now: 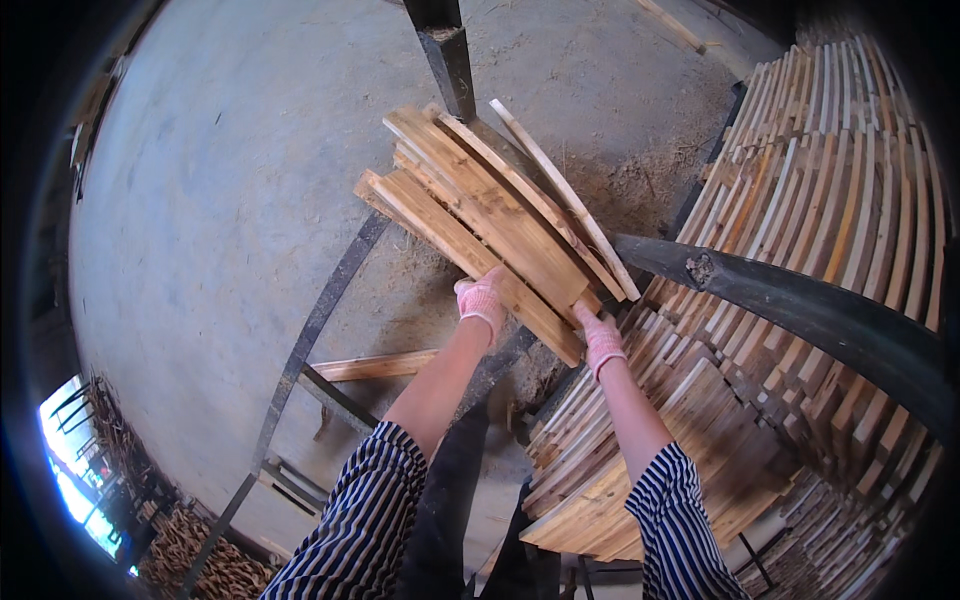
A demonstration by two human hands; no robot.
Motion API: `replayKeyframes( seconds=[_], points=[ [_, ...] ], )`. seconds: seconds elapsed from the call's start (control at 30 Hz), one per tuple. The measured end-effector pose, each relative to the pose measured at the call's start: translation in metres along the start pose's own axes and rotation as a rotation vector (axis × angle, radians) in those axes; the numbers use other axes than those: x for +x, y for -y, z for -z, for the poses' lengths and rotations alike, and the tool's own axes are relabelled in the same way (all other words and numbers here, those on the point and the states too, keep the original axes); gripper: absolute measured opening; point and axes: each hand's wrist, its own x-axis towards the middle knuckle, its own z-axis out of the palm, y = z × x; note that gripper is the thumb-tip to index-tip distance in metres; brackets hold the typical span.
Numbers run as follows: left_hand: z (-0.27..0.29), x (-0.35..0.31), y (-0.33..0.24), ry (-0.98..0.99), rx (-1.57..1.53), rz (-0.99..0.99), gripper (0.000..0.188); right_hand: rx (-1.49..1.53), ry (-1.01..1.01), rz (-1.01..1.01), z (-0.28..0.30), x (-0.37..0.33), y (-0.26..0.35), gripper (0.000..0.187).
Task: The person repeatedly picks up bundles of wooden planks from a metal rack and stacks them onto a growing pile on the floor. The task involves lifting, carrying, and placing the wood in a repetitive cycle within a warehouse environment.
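Several wooden boards lie in a loose stack in front of me, slanting from upper left to lower right. Uppermost is a wide board (490, 207), with a narrower board (440, 228) along its left side. My left hand (481, 300), in a pink-and-white work glove, grips the left edge of that narrower board, thumb on top. At the near end of the wide board, my right hand (600, 338), gloved alike, is closed on its corner; the fingers beneath are hidden. A thin pale strip of wood (565, 195) rests along the far right side of the stack.
Long rows of stacked boards (830, 190) fill the right side, with another pile (650, 460) close by my right forearm. Dark metal bars (790, 305) frame the boards. One loose board (375, 366) lies low on the left. Sawdust covers parts of the concrete floor (250, 150).
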Motion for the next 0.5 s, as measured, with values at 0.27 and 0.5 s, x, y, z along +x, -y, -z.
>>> replayKeyframes(
  seconds=[0.27, 0.5],
  points=[
    [0.001, 0.047, 0.010, 0.343, -0.117, 0.032, 0.047, 0.287, 0.013, -0.050, -0.009, 0.056, 0.032, 0.128],
    [0.089, 0.028, -0.006, 0.457, -0.164, -0.010, 0.069, 0.255, 0.419, 0.029, -0.002, -0.057, 0.049, 0.122]
  ],
)
